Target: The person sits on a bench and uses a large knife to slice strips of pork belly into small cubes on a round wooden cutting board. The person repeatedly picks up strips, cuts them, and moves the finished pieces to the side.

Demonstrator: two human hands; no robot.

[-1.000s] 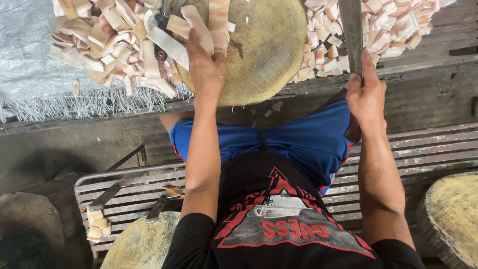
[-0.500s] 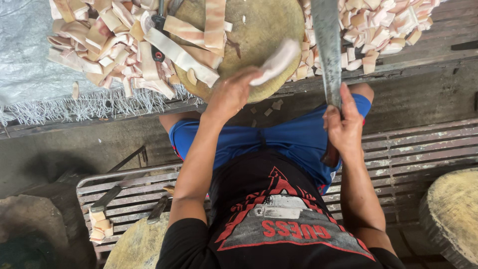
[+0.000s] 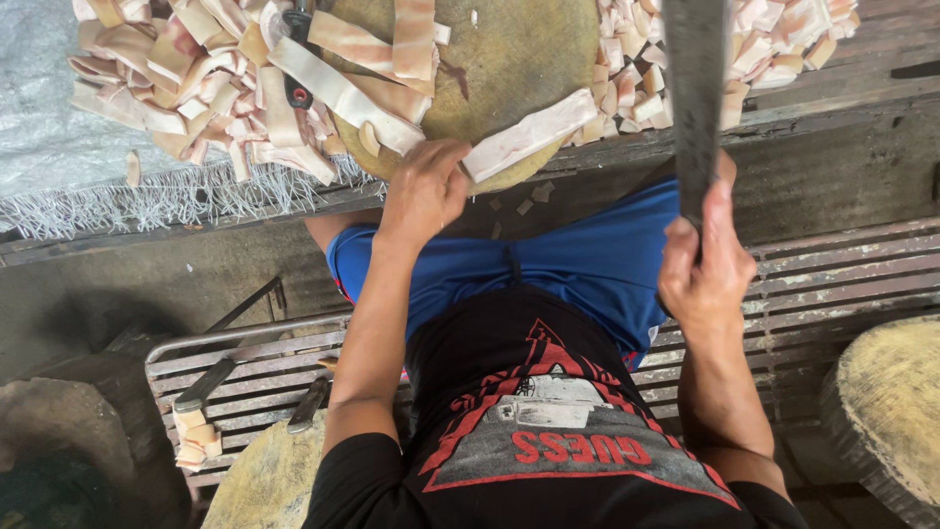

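Note:
My left hand point(image 3: 426, 191) rests at the near edge of a round wooden chopping block point(image 3: 509, 59), its fingers closed on the end of a pale strip of fatty meat point(image 3: 534, 135) that lies across the block's rim. More long strips point(image 3: 338, 93) lie on the block's left part. My right hand point(image 3: 700, 269) grips the handle of a long, broad cleaver point(image 3: 695, 88), whose dark blade points away from me, beside the block's right side and above the table edge.
A heap of meat strips point(image 3: 186, 78) lies left of the block on a white woven sheet point(image 3: 49, 137). Small cut pieces point(image 3: 764, 39) are piled at the right. I sit on a slatted metal bench point(image 3: 832, 274) bearing two knives point(image 3: 206, 382) and other wooden blocks point(image 3: 891, 411).
My left hand drew back from the far part of the block to its near edge, pulling one strip along. My right hand came back toward my body with the cleaver.

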